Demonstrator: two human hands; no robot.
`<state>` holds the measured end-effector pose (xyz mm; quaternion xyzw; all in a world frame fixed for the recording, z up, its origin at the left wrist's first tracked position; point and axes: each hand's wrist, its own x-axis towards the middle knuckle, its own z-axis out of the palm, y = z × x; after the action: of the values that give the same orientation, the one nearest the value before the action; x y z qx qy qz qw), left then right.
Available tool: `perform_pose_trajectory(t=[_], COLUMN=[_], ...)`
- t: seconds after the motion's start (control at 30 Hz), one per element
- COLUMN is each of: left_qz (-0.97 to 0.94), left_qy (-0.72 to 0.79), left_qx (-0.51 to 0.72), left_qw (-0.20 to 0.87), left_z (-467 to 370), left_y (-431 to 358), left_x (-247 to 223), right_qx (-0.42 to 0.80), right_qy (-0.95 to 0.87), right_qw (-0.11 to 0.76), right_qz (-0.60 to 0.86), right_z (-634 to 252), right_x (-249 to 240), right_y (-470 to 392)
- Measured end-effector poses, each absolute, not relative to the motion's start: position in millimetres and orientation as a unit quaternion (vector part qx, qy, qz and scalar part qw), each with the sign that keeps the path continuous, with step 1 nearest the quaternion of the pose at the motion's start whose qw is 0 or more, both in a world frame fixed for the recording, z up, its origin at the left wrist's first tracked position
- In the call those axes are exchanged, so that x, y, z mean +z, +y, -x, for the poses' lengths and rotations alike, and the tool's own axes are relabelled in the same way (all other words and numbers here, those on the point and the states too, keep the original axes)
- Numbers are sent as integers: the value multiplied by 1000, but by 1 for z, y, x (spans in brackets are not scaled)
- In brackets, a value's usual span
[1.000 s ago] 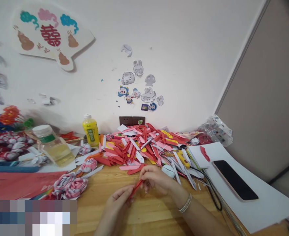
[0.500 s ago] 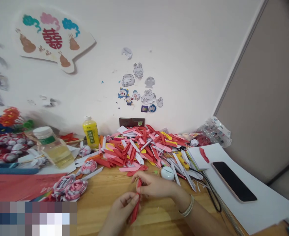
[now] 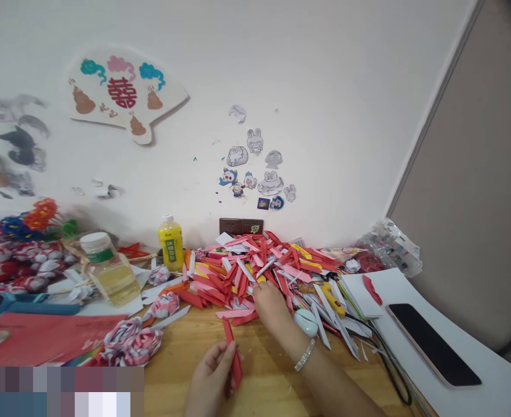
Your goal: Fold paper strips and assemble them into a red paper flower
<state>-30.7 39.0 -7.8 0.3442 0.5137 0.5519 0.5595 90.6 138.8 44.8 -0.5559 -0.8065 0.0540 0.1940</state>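
Observation:
My left hand (image 3: 214, 370) is closed on a folded red paper strip (image 3: 233, 353), thumb on top, just above the wooden tabletop. The strip tilts, its upper end pointing toward the pile. With a shiny bracelet (image 3: 305, 354) on its wrist, my right hand (image 3: 273, 304) reaches to the near edge of a heap of folded paper strips (image 3: 225, 278), red, pink, white and yellow. Its fingertips are at the strips and mostly hidden by the back of the hand, so I cannot tell whether they hold one.
Right of the heap are a pale computer mouse (image 3: 306, 322), a yellow glue gun (image 3: 332, 298) with a black cable, and a phone (image 3: 433, 344) on white sheets. Leftward stand a yellow bottle (image 3: 171, 243) and a jar of pale liquid (image 3: 110, 272), near pink-and-white twisted paper bundles (image 3: 131, 341).
My right hand has let go of the red paper strip and moved forward to the heap. The strip stays in my left hand. The view has shifted slightly up and left.

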Motion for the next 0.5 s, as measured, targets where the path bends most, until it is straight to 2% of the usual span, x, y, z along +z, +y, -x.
perform_pose_trajectory(t=[0.2, 0.3, 0.37, 0.5], left_qz=[-319, -303, -295, -274], left_qy=[481, 465, 450, 441], left_qx=[575, 580, 582, 589], left_qw=[580, 596, 610, 619], left_z=[30, 29, 28, 27], left_y=[37, 34, 31, 28], left_x=[-2, 6, 8, 10], right_qx=[99, 192, 231, 214], right_qy=[-816, -835, -852, -871], right_qw=[235, 270, 265, 238], right_qz=[518, 438, 387, 373], right_z=[-120, -129, -130, -124], right_x=[44, 45, 44, 38], right_y=[104, 83, 74, 68])
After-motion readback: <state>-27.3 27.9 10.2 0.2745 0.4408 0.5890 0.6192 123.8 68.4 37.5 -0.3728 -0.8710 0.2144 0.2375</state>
